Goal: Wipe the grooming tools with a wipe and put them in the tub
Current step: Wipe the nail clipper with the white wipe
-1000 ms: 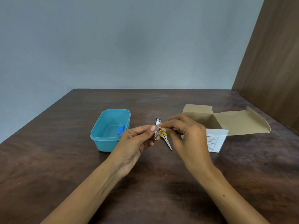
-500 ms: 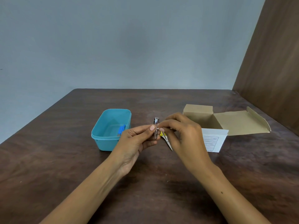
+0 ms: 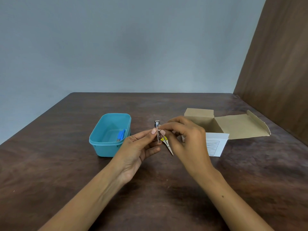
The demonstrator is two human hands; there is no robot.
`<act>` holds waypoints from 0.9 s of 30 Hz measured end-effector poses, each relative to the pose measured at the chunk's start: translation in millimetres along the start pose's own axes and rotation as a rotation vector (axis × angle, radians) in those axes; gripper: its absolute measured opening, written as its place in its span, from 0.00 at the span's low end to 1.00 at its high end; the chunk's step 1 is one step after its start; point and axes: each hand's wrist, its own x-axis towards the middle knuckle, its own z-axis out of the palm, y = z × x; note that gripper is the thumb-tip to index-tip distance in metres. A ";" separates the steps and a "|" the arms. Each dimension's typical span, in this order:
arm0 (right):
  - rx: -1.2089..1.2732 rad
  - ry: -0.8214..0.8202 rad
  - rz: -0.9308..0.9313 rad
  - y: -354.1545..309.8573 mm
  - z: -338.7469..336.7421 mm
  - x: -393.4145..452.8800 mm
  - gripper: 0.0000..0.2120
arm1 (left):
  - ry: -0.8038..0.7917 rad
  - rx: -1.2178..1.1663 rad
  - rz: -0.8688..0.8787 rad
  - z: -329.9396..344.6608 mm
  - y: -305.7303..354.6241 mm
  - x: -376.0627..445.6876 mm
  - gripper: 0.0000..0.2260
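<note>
Steel nail clipper, pinched upright in left hand, is mid-wipe under right hand fingertips pinching a barely visible wipe; next, the tub.

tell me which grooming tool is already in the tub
The blue-handled tool lies inside the teal tub; the nail clipper is held upright, and the yellow-marked tool is outside.

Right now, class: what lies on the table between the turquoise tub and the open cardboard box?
In the head view, between the tub and the box, both hands meet: left hand holds the nail clipper, right hand pinches at it; yellow-handled scissors lie beneath.
</note>
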 end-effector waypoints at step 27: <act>0.038 -0.318 -0.063 9.1 -9.5 4.3 0.06 | 0.066 -0.164 -0.072 -0.1 -0.9 1.2 0.05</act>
